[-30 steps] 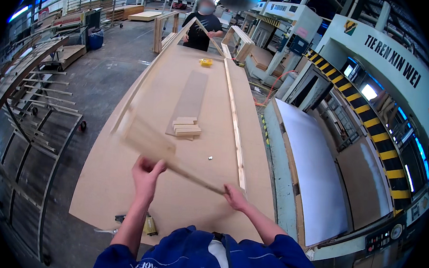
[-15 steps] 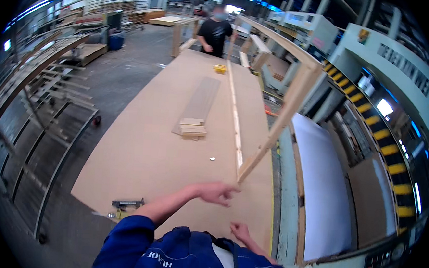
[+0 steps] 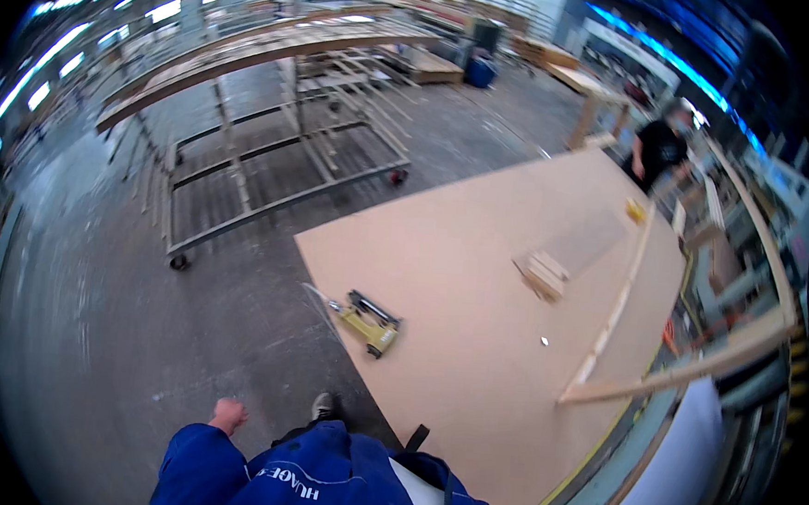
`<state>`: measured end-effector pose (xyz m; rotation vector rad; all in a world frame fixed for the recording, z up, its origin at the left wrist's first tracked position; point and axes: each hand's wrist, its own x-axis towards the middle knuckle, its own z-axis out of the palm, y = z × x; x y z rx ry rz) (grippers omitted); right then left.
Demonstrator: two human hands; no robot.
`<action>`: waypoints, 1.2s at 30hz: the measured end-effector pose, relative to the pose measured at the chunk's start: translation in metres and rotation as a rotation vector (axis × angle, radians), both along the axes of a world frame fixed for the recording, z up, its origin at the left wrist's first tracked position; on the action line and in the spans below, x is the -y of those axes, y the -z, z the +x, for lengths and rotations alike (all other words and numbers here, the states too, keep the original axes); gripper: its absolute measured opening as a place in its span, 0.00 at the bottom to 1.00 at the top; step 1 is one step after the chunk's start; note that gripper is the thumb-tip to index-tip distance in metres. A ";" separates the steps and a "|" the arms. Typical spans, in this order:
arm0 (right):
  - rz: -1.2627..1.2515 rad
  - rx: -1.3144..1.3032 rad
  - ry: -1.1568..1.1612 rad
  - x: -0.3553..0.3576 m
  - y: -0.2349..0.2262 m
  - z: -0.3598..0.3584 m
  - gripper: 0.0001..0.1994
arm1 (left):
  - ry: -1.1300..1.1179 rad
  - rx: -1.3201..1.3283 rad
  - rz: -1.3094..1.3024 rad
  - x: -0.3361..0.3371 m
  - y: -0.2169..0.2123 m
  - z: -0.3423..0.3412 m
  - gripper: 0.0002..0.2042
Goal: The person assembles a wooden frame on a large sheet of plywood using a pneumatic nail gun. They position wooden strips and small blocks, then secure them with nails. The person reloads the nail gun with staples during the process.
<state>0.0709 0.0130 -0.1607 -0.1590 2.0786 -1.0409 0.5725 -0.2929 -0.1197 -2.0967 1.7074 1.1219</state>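
Observation:
My left hand (image 3: 228,416) hangs low beside my blue jacket, over the concrete floor, with its fingers curled and nothing in it. My right hand is out of the picture. A long wooden batten (image 3: 684,370) stretches across the right edge of the big fibreboard panel (image 3: 460,256); what holds it is hidden. A yellow nail gun (image 3: 370,323) lies on the panel's near corner, closest to my left hand. A small stack of wooden blocks (image 3: 542,275) sits mid-panel beside a thin wooden strip (image 3: 616,307).
A wheeled metal rack (image 3: 270,179) stands on the floor to the left of the panel. Another person in black (image 3: 661,152) works at the panel's far end, near a small yellow object (image 3: 636,211). A white sheet (image 3: 678,482) lies at lower right.
The view has swung to the left. My left hand has dropped from the batten to my side, my right hand has left the picture, and the batten now lies low at the right.

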 end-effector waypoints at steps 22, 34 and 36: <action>0.126 0.058 -0.828 0.426 -0.014 0.290 0.13 | -1.487 -0.711 -0.238 0.027 0.024 0.279 0.08; 0.168 0.129 -0.940 0.575 0.030 0.316 0.12 | -1.396 -0.440 0.208 0.013 0.074 0.317 0.09; 0.194 0.105 -0.949 0.607 0.043 0.296 0.12 | -1.423 -0.407 0.238 0.046 0.067 0.324 0.08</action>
